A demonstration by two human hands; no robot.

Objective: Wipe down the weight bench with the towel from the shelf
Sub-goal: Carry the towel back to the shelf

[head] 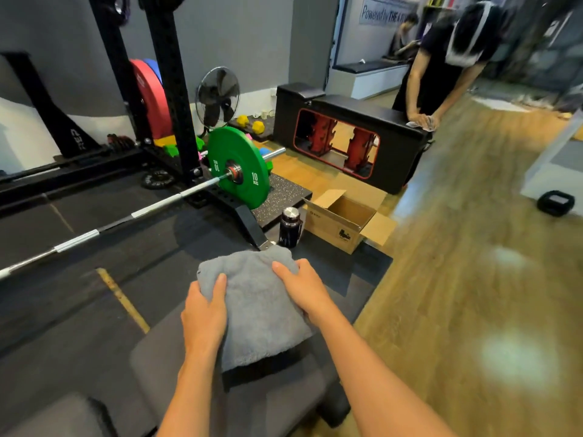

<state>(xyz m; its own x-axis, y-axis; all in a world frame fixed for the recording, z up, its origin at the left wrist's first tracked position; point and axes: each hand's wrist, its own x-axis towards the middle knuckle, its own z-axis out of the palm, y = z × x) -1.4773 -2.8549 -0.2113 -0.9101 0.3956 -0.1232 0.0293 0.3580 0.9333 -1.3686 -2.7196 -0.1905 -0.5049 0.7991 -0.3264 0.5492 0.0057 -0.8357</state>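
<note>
On the padded bench [176,357], low and centre in view: a folded grey towel [258,310], lying flat across the far part of the dark pad. Both forearms bare, stretched forward from the bottom edge, roughly parallel, one at each side of the towel. Left hand [205,313] clamped on the towel's left edge, thumb laid across the top, fingers wrapped round the side. Right hand [304,290] closed over the far right corner, thumb on top pointing away, fingers curled down past the edge (tips out of sight). Just beyond the towel, on the black floor mat [94,310], a dark bottle [290,227] with a steel cap, upright, just beside an open cardboard box [344,222]. Further left, a barbell [94,234] carrying a green plate [238,167]. At the back right, another person [441,67] bent over a black storage box [394,121], both hands on a cloth [419,123].
</note>
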